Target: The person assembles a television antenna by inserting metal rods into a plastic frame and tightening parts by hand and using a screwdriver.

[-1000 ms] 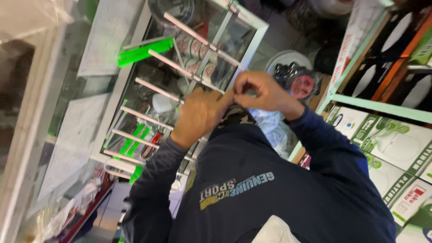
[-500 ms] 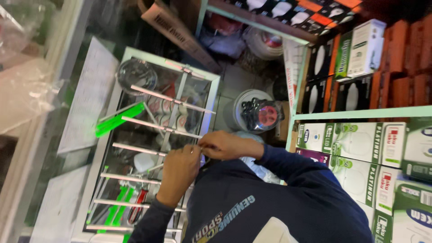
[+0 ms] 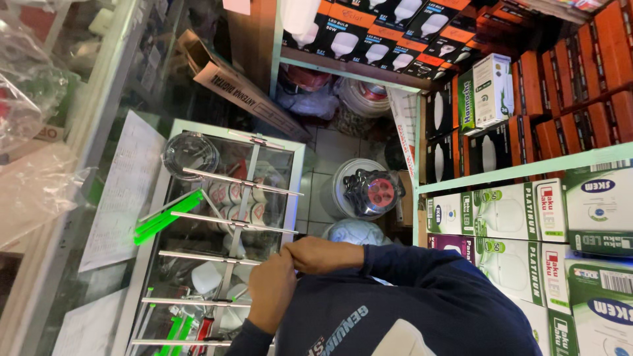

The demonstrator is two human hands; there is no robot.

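While both hands meet, left hand (image 3: pixel 271 290) and right hand (image 3: pixel 324 254) grips are unclear.

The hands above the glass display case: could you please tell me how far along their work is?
Done: nothing finished shows. In hand: the left hand and right hand press together at the fingertips; whatever they pinch is hidden. Left: the glass display case below them is untouched.
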